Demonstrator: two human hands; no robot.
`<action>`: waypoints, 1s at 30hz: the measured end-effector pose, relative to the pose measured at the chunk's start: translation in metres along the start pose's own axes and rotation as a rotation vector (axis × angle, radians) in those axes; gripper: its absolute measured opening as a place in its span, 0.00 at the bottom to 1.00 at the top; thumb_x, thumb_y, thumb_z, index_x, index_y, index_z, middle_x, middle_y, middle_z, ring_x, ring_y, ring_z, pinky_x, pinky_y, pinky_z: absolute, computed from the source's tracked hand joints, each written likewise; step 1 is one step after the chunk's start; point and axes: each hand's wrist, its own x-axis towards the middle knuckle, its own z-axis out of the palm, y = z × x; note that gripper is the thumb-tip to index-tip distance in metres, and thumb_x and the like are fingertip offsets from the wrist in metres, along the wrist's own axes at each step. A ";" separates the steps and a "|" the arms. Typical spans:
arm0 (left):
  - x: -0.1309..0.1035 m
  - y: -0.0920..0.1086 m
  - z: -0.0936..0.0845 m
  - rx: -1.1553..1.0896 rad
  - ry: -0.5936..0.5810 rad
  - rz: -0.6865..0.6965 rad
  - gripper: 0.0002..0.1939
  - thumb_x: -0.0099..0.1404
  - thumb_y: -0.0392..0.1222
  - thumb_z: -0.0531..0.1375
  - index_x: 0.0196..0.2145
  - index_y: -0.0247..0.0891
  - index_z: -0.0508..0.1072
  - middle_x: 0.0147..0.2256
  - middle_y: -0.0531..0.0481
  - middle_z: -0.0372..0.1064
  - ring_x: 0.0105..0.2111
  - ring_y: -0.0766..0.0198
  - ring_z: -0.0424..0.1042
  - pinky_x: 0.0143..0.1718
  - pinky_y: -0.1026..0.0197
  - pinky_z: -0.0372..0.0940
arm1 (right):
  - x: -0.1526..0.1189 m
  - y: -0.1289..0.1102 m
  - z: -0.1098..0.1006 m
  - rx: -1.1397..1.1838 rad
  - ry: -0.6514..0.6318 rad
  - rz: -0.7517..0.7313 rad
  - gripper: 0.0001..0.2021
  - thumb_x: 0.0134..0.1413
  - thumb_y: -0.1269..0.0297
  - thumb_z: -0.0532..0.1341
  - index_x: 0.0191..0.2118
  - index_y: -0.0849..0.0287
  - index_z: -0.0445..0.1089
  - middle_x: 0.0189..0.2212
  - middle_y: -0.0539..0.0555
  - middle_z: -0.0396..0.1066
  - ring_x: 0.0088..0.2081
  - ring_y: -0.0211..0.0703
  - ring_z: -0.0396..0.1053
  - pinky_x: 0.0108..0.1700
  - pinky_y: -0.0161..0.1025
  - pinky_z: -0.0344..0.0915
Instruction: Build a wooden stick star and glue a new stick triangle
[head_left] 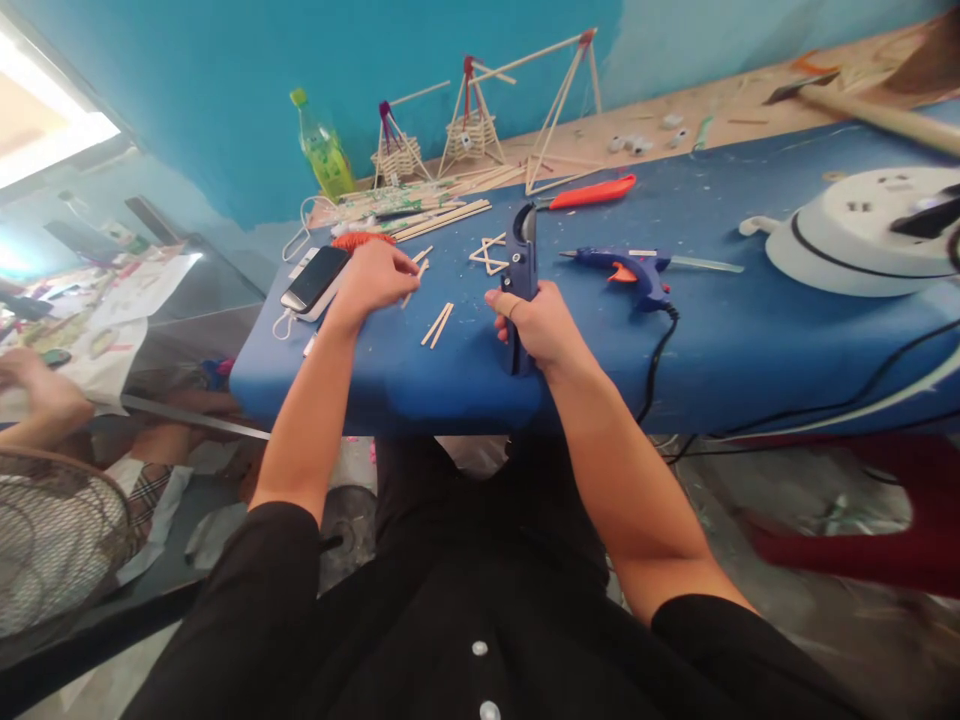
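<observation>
My left hand [373, 275] reaches over the blue table, its fingers pinched together on a short wooden stick [423, 268]. Other short sticks lie close by; a loose pair of sticks [436, 325] rests nearer the table edge. In my right hand [538, 322] is a dark blue hand cutter [520, 245], held upright with the fingers wrapped round its handles. Just behind the cutter lies a small star of sticks [489, 254], partly covered by it.
A blue glue gun [622, 265], an orange-handled knife [592, 193] and a white power-cord reel [847, 235] sit to the right. Long sticks [442, 220], a phone [316, 278] and a green bottle [322, 150] are at left. Stick frames [469, 120] stand behind. Another person's hand [45, 395] shows far left.
</observation>
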 end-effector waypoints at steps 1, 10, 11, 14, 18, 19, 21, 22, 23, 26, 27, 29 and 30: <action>0.016 0.001 -0.003 0.050 0.031 0.028 0.07 0.52 0.32 0.69 0.30 0.35 0.86 0.23 0.46 0.76 0.28 0.58 0.76 0.42 0.54 0.76 | 0.000 0.001 -0.001 0.018 -0.006 0.004 0.12 0.57 0.56 0.69 0.34 0.55 0.67 0.24 0.49 0.66 0.23 0.37 0.63 0.27 0.36 0.65; 0.137 0.012 0.019 0.591 -0.105 0.028 0.19 0.53 0.32 0.66 0.43 0.38 0.88 0.44 0.40 0.85 0.49 0.48 0.79 0.58 0.51 0.72 | 0.002 0.007 -0.002 0.148 -0.036 0.007 0.16 0.51 0.50 0.67 0.29 0.57 0.66 0.22 0.50 0.66 0.21 0.35 0.62 0.25 0.34 0.63; 0.142 0.011 0.022 0.607 -0.108 0.030 0.19 0.54 0.32 0.66 0.43 0.38 0.88 0.45 0.39 0.84 0.50 0.47 0.79 0.58 0.50 0.72 | 0.002 0.008 -0.003 0.157 -0.043 0.004 0.17 0.50 0.49 0.67 0.29 0.57 0.67 0.22 0.50 0.67 0.21 0.35 0.63 0.25 0.34 0.63; 0.154 0.006 0.028 0.656 -0.117 0.034 0.20 0.53 0.33 0.67 0.44 0.37 0.88 0.46 0.35 0.84 0.52 0.42 0.79 0.58 0.45 0.72 | 0.000 0.010 -0.003 0.178 -0.065 0.000 0.19 0.47 0.46 0.68 0.30 0.57 0.68 0.22 0.50 0.68 0.21 0.35 0.64 0.26 0.35 0.64; 0.168 -0.002 0.030 0.697 -0.160 0.027 0.19 0.50 0.33 0.68 0.42 0.34 0.88 0.43 0.33 0.83 0.51 0.38 0.80 0.56 0.45 0.72 | 0.000 0.014 -0.004 0.194 -0.092 0.003 0.20 0.47 0.45 0.69 0.30 0.57 0.68 0.24 0.51 0.69 0.23 0.35 0.64 0.27 0.35 0.65; 0.171 -0.003 0.031 0.699 -0.176 0.027 0.19 0.49 0.33 0.68 0.41 0.34 0.88 0.42 0.34 0.83 0.51 0.38 0.80 0.56 0.46 0.72 | 0.000 0.014 -0.005 0.195 -0.098 0.006 0.20 0.47 0.45 0.69 0.30 0.57 0.68 0.24 0.51 0.70 0.23 0.35 0.65 0.27 0.35 0.65; 0.174 -0.006 0.031 0.692 -0.202 0.031 0.19 0.47 0.31 0.68 0.39 0.35 0.89 0.40 0.37 0.83 0.50 0.41 0.80 0.56 0.50 0.72 | 0.001 0.015 -0.005 0.197 -0.108 0.013 0.20 0.47 0.45 0.69 0.30 0.57 0.68 0.24 0.51 0.69 0.23 0.35 0.65 0.27 0.35 0.65; 0.175 -0.007 0.031 0.684 -0.209 0.036 0.19 0.47 0.30 0.68 0.39 0.36 0.89 0.38 0.38 0.84 0.49 0.43 0.81 0.55 0.51 0.72 | 0.002 0.015 -0.005 0.197 -0.110 0.017 0.20 0.47 0.45 0.69 0.30 0.57 0.68 0.23 0.51 0.69 0.23 0.35 0.65 0.27 0.35 0.65; 0.174 -0.008 0.031 0.674 -0.210 0.041 0.19 0.46 0.30 0.68 0.38 0.36 0.89 0.37 0.39 0.84 0.49 0.44 0.81 0.55 0.52 0.72 | 0.002 0.014 -0.006 0.197 -0.109 0.020 0.20 0.47 0.45 0.69 0.30 0.57 0.68 0.23 0.51 0.69 0.23 0.35 0.64 0.27 0.35 0.65; 0.170 -0.008 0.027 0.621 -0.189 0.064 0.17 0.46 0.31 0.68 0.36 0.36 0.88 0.35 0.41 0.83 0.48 0.45 0.81 0.56 0.52 0.71 | 0.003 0.012 -0.005 0.199 -0.099 0.020 0.20 0.46 0.45 0.69 0.29 0.57 0.68 0.22 0.51 0.68 0.22 0.35 0.64 0.27 0.35 0.65; 0.168 -0.006 0.024 0.596 -0.176 0.074 0.16 0.46 0.31 0.68 0.36 0.37 0.88 0.34 0.41 0.83 0.48 0.44 0.81 0.56 0.52 0.71 | 0.003 0.012 -0.005 0.201 -0.095 0.017 0.20 0.45 0.45 0.69 0.29 0.57 0.68 0.22 0.51 0.68 0.22 0.35 0.64 0.27 0.35 0.65; 0.162 -0.001 0.017 0.528 -0.149 0.095 0.14 0.46 0.31 0.69 0.33 0.37 0.88 0.32 0.42 0.83 0.46 0.45 0.81 0.56 0.50 0.71 | 0.003 0.011 -0.003 0.205 -0.086 0.008 0.20 0.42 0.45 0.69 0.28 0.58 0.69 0.21 0.50 0.67 0.21 0.36 0.65 0.26 0.36 0.66; 0.158 0.004 0.012 0.486 -0.137 0.108 0.13 0.47 0.31 0.69 0.32 0.36 0.88 0.32 0.42 0.83 0.45 0.45 0.81 0.56 0.50 0.71 | 0.003 0.011 -0.002 0.208 -0.078 -0.001 0.20 0.40 0.45 0.70 0.29 0.58 0.69 0.21 0.50 0.67 0.21 0.36 0.65 0.26 0.36 0.66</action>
